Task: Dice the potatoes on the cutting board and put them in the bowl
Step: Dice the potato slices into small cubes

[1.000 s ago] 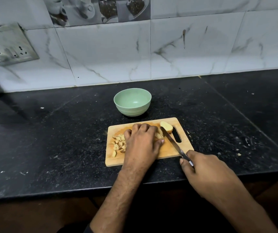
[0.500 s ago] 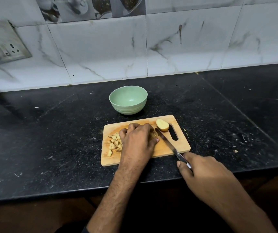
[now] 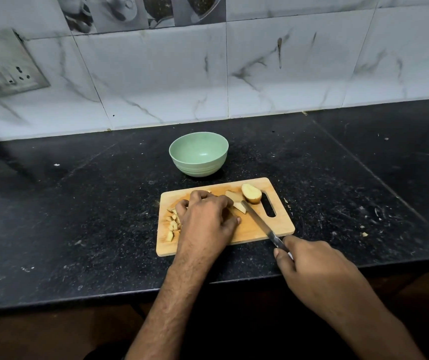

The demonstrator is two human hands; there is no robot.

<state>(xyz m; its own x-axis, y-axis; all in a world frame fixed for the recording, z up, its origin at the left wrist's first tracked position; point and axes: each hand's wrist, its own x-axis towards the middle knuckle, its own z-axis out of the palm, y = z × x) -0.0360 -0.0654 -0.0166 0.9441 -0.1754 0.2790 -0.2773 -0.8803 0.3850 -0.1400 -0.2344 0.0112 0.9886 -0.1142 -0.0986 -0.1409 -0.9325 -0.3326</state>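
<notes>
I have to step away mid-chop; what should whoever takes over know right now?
Left hand: curled over potato pieces on the cutting board.
Right hand: grips the knife, tip at the pieces.
Done: diced potato piled at the board's left end.
Left: dice the pieces and the potato half by the handle slot; the green bowl behind the board is empty.

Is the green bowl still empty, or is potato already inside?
Empty. The green bowl shows only its smooth inside; the diced pieces lie on the cutting board.
</notes>
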